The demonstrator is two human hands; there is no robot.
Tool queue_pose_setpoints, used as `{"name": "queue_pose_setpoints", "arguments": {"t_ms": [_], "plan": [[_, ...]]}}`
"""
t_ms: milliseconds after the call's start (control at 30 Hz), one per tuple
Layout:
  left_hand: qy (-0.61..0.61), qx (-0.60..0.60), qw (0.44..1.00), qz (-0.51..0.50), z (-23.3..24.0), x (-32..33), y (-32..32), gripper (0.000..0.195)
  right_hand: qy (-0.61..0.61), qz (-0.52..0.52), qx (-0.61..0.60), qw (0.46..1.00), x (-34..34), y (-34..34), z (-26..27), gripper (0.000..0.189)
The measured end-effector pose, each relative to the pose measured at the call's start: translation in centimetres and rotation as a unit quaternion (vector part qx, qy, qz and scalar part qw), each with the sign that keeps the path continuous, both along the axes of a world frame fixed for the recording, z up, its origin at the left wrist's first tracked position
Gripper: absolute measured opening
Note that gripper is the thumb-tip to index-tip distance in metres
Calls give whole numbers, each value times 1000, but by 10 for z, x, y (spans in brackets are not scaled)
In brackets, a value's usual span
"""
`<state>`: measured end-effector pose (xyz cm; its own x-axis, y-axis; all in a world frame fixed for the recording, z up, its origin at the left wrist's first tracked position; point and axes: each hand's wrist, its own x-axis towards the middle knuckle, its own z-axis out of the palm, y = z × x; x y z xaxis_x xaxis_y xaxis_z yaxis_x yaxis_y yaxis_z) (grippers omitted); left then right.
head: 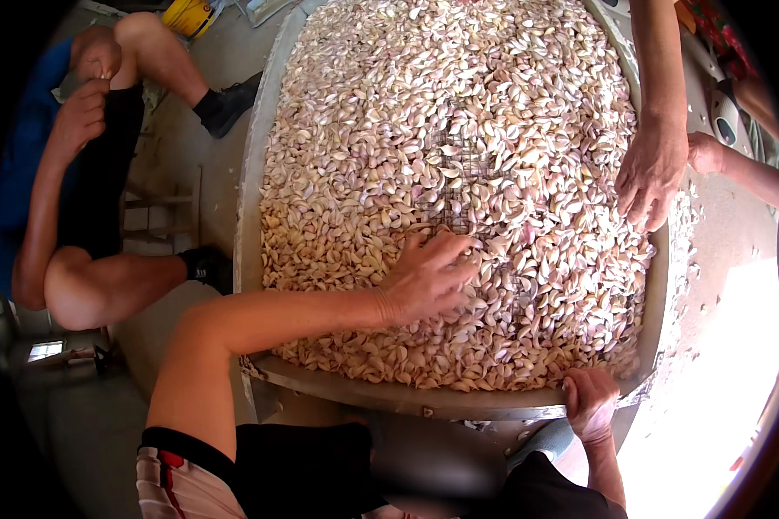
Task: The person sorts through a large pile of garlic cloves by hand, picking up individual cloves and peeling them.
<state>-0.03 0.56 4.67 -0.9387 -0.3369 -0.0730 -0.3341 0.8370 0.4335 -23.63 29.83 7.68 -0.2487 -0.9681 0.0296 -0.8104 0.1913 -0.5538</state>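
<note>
Garlic cloves lie in a broad layer over a wire mesh that shows through near the middle of a large shallow framed tray. My left hand reaches in from the lower left and is on the cloves just below the bare mesh, fingers spread and slightly blurred. No object shows in its grasp, though its palm is hidden. At the near right corner, my right hand has its fingers curled over the tray's rim.
A person's hand touches cloves at the right edge; another hand is just beyond. A seated person in blue is at left, hands together. A yellow bucket stands at upper left. Loose bits are scattered on the floor at right.
</note>
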Motion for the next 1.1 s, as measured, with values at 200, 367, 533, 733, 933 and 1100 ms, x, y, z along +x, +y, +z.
{"name": "queue_pose_setpoints", "arguments": {"t_ms": [200,367,533,733,933,1100], "plan": [[59,-52,979,190,-10,-36,-132,22,-8,-2,-2,1000,0,-3,1,5],[24,-51,990,127,-26,-51,-156,18,-8,-6,2,1000,-1,1,-1,5],[155,217,940,212,-28,-37,-169,18,-7,-2,-4,1000,-1,-2,-1,4],[143,173,949,224,-33,-2,-175,16,-7,3,21,1000,-2,-2,3,4],[90,-132,936,315,-42,-15,-225,37,-25,8,6,1000,-1,-7,0,3],[-47,-71,944,318,-54,-124,-163,71,-24,6,18,1000,-1,-7,4,2]]}}
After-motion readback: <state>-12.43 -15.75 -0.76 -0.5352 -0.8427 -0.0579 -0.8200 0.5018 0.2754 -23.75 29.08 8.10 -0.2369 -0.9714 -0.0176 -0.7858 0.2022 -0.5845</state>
